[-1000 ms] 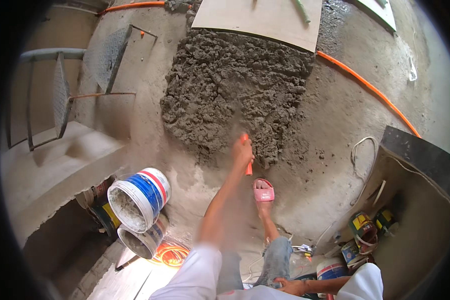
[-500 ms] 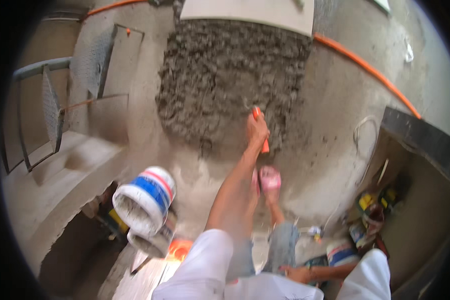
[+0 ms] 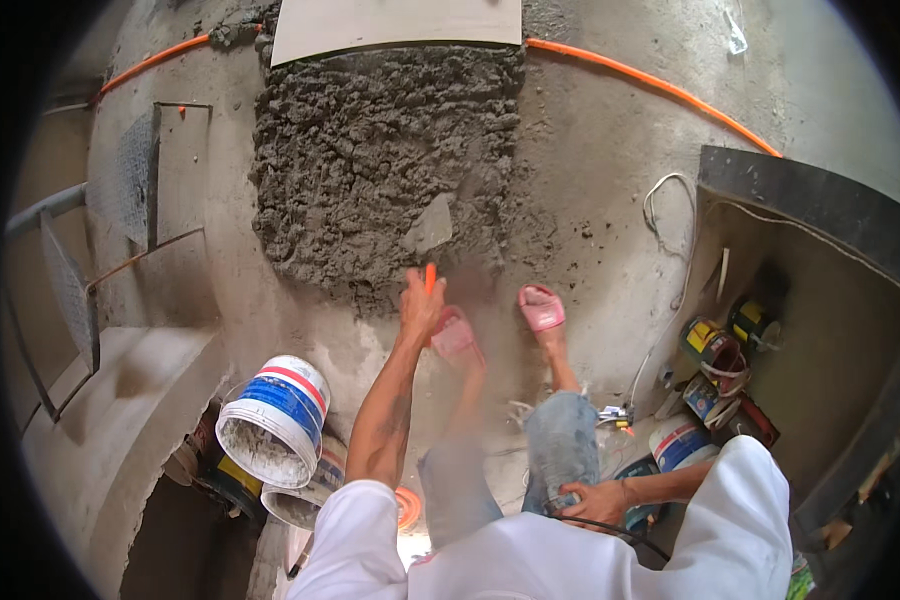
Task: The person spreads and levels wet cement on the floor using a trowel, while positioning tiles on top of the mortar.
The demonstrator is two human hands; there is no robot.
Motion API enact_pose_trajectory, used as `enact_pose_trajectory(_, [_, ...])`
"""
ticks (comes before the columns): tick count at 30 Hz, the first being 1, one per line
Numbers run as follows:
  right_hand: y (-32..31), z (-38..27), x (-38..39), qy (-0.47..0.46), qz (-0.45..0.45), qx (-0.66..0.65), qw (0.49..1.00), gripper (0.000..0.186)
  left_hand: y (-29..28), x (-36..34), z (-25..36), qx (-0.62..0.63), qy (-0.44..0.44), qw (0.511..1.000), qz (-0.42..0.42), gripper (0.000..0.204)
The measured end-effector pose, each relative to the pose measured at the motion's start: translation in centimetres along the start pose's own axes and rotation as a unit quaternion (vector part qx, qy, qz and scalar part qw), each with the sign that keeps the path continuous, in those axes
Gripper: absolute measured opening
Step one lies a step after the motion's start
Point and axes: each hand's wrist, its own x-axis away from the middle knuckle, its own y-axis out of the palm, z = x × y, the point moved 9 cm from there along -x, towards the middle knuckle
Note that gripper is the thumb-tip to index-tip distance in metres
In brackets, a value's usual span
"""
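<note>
My left hand (image 3: 420,303) is closed round the orange handle of a trowel (image 3: 432,226). The trowel's grey pointed blade lies over the near part of a rough bed of wet mortar (image 3: 370,150). My right hand (image 3: 598,503) rests on my jeans at the bent knee, its fingers laid over the cloth. A black cord (image 3: 625,532) runs beside that hand; whether the fingers touch it is unclear. Along the mortar's far edge lies a large pale tile (image 3: 395,25).
Orange conduit (image 3: 650,82) crosses the floor beyond the mortar. White buckets (image 3: 280,400) stand at left, near a metal frame (image 3: 150,180). A white cable (image 3: 688,250) and a dark-edged recess (image 3: 800,190) with several tins lie right. My pink slippers (image 3: 542,308) are near the mortar.
The view has shifted, so the mortar and tile sit farther left. My left hand has turned the trowel, and its blade now shows on the mortar. My feet are farther apart.
</note>
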Motion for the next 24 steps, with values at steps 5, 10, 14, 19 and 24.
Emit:
enact_pose_trajectory(5, [-5.4, -0.1, 6.0, 0.063, 0.025, 0.079, 0.995, 0.069, 1.5, -7.5, 11.8, 0.052, 0.012, 0.998, 0.012, 0.053])
enact_pose_trajectory(10, [-7.5, 0.1, 14.9, 0.04, -0.039, 0.025, 0.998, 0.025, 1.1, -15.9, 21.5, 0.227, -0.069, 0.971, 0.035, 0.048])
enact_pose_trajectory(14, [-13.6, -2.4, 20.3, 0.003, 0.002, 0.065, 0.998, 0.027, -3.5, -20.1, 21.4, 0.072, -0.071, 0.984, 0.145, 0.052])
enact_pose_trajectory(19, [-17.9, -2.8, 26.5, -0.011, -0.135, 0.142, 0.981, 0.037, 4.6, -13.8, 16.3, 0.178, -0.201, 0.947, 0.176, 0.052])
enact_pose_trajectory(24, [-18.9, -1.2, 30.6, 0.007, -0.282, 0.106, 0.953, 0.038, 13.5, -1.1, 12.3, 0.431, -0.33, 0.824, 0.161, 0.038])
